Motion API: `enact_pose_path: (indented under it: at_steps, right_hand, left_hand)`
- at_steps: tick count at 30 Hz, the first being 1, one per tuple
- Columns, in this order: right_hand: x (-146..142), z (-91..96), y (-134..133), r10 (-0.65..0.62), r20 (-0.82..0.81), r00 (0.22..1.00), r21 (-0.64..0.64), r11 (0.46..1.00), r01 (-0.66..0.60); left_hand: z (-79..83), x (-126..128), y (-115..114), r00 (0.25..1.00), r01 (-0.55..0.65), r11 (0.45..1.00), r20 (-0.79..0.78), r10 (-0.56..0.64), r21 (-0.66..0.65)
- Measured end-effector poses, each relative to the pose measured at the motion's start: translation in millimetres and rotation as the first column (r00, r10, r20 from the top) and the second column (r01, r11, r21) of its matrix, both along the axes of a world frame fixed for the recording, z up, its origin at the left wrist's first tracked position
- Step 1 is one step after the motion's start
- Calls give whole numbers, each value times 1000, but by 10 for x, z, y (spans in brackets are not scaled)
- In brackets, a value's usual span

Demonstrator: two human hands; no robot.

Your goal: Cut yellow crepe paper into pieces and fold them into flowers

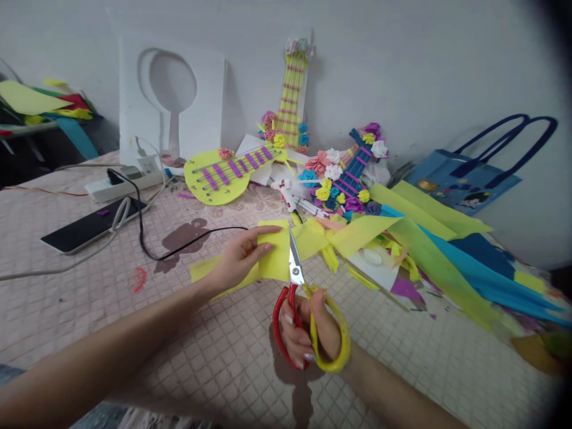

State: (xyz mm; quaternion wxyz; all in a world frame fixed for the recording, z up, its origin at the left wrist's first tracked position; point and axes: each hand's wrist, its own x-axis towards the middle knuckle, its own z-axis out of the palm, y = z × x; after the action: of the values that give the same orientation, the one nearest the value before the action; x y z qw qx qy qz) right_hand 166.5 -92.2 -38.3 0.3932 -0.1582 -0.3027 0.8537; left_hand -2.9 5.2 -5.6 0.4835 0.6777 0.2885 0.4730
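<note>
My left hand (243,253) pinches a piece of yellow crepe paper (277,262) between thumb and fingers. A pair of scissors (295,271) with one red and one yellow handle is in my right hand (301,333), its fingers through the loops. The blades lie along the right edge of the pinched paper. Beyond the blades, a yellow crepe strip (370,231) runs off to the right. More yellow paper (203,271) lies beneath my left hand and wrist.
A yellow paper guitar (223,179) and a white glue gun (286,195) lie behind my hands. Flower-trimmed guitar models (353,173) lean near the wall. Left are a phone (89,226), cables and a power strip (125,182); right, blue crepe paper (482,268) and a blue bag (465,179).
</note>
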Motion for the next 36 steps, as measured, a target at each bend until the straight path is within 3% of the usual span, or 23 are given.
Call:
enact_pose_path:
  at_steps: [15,22,31,36]
  right_hand:
    - [29,49,8,31,-8,999,31,999,-31]
    - [32,-13,37,12,-11,1000,47,999,-11]
    - [51,43,22,-1,22,1000,35,999,1]
    - [76,59,26,18,5,1000,37,999,-18]
  left_hand:
    - [-83,-2,-16,997,30,998,-68,-27,49]
    - [-68,-7,-3,997,19,998,-80,-14,64]
    - [-21,-18,-7,993,16,994,-121,-3,109]
    - [-41,-11,-19,988,60,996,-149,-50,61]
